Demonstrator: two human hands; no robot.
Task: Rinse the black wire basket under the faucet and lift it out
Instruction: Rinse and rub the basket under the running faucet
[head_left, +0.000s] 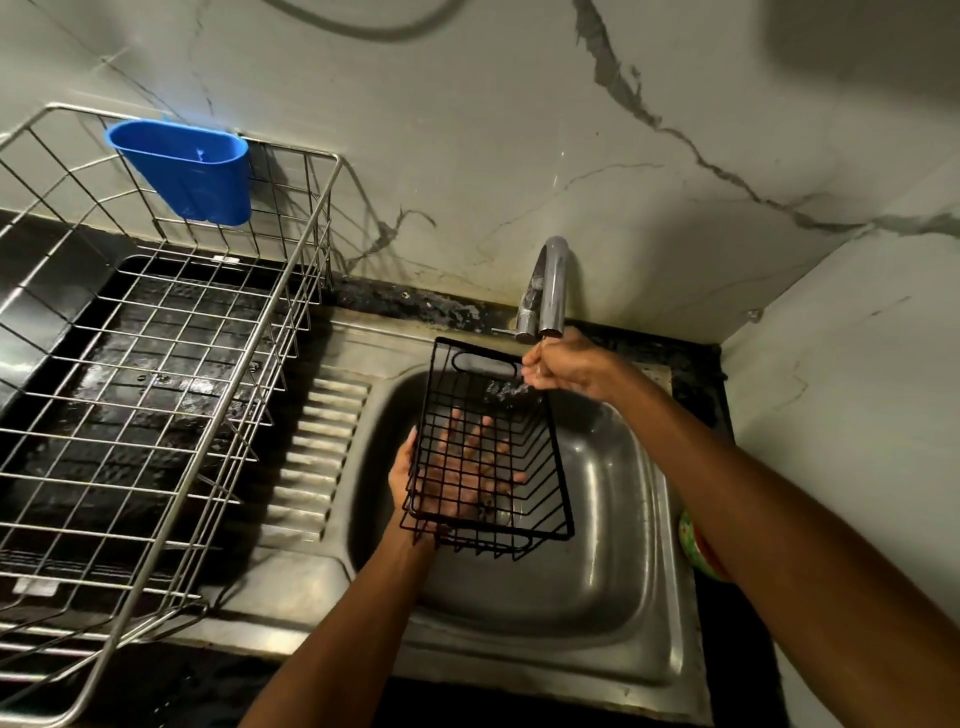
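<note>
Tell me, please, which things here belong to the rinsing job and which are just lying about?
In use: black wire basket, faucet, sink, left hand, right hand.
Lying about: steel dish rack, blue cup, green object beside the sink.

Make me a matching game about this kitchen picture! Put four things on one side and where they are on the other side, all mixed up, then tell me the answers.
Things:
1. black wire basket
2. blue cup
3. left hand
4. faucet

Places:
A. hooked on the back rim of the silver dish rack
B. held over the sink
C. standing behind the sink, by the wall
D. underneath the basket, seen through its wires

Answers: 1-B, 2-A, 3-D, 4-C
</note>
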